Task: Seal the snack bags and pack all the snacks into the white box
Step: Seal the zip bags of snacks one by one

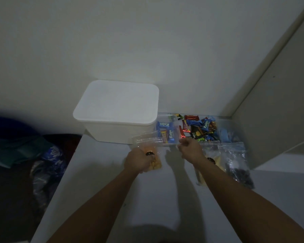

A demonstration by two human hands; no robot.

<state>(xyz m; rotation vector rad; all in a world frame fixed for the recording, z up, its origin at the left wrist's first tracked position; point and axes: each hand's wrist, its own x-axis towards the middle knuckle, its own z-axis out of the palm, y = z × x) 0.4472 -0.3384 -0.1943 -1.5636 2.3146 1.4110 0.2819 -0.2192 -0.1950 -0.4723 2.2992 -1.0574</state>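
A white box [116,111] with its lid on stands at the back of the white table [104,181], against the wall. My left hand [136,160] grips a clear zip bag of orange snacks [152,155] that lies in front of the box. My right hand [189,148] is closed, its fingers pinched near the bag's top right corner; what it holds is too dim to tell. A pile of wrapped chocolate bars [191,128] lies right of the box. A bag of pale yellow snacks [216,160] and a bag of dark snacks [239,165] lie under and right of my right forearm.
A tall white panel [279,102] rises at the right, close to the snack bags. Left of the table's edge, lower down, lie dark cloth and a blue patterned bag [49,158]. The wall stands right behind the box.
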